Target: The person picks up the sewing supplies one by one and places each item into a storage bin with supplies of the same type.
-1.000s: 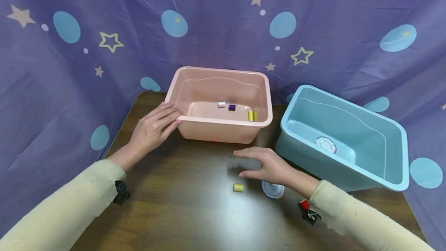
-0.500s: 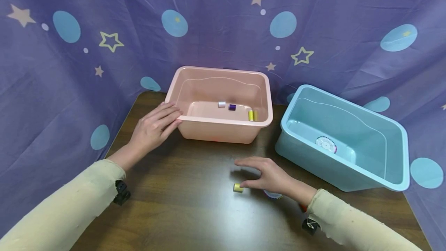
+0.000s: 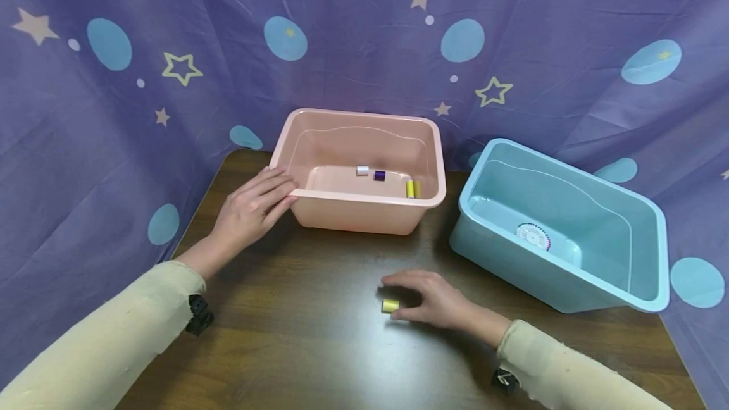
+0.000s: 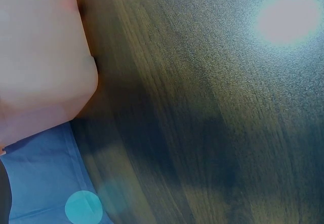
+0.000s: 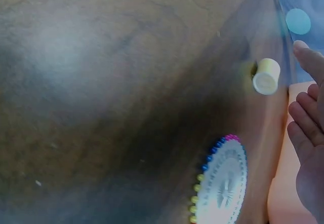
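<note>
My left hand rests its fingers on the front left corner of the pink bin. Inside that bin lie a white thread spool, a purple one and a yellow one. Over the table, my right hand reaches around a small yellow thread spool, thumb and fingers spread apart, thumb tip right at its side. The right wrist view shows a wheel of pearl-headed pins on the table near this spool; in the head view the hand and forearm hide the wheel.
A blue bin stands at the right, angled, with another pin wheel on its floor. Behind both bins hangs a purple curtain with stars and dots. The wooden table extends in front.
My right hand has come down and toward me, to the yellow spool on the table. The pin wheel and a red spool have become hidden under that arm. My left hand has stayed still.
</note>
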### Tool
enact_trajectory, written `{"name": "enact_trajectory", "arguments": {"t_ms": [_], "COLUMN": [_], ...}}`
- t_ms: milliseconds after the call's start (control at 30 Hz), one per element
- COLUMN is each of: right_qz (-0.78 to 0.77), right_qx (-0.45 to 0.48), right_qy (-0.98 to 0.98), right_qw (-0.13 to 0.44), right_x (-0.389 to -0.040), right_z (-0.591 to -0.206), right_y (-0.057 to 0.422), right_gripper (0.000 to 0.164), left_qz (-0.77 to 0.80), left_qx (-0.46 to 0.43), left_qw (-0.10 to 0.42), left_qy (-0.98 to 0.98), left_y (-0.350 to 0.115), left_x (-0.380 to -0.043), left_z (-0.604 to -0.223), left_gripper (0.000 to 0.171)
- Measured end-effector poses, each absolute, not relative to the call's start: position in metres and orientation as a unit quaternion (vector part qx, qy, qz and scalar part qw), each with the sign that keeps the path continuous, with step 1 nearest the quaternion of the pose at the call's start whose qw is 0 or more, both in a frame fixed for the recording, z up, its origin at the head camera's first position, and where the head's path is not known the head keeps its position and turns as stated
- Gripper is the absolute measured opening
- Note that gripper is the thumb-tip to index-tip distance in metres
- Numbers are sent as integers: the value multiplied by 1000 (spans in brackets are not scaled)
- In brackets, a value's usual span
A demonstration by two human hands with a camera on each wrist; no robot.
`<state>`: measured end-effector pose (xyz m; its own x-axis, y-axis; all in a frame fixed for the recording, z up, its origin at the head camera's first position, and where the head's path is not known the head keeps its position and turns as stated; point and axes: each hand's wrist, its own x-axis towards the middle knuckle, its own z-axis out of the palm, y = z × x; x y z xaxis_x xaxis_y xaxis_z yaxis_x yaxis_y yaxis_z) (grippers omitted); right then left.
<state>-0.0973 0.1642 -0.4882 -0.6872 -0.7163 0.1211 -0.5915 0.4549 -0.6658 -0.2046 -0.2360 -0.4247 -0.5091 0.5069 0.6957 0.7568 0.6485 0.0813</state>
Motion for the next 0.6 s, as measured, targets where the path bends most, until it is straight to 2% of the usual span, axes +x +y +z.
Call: {"name": "enact_trajectory", "arguments": {"t_ms": [333,600], "right_qz": [-342,-355], "right_qx": [-373,-389], "right_qy": [859,849], "right_qw": [74,48], "right_x": [-91,-89], "right_z": [-501,-510], "right_y": [163,163], "right_gripper": [55,41], "left_qz": [-191,-191], "left_qx": [-370,-371], "left_qw": [325,328], "left_qy": [-849,-847], "left_y": [-236,-235], "left_x": [-205,-204], "left_z": [-425,-424], "left_gripper": [34,39]}}
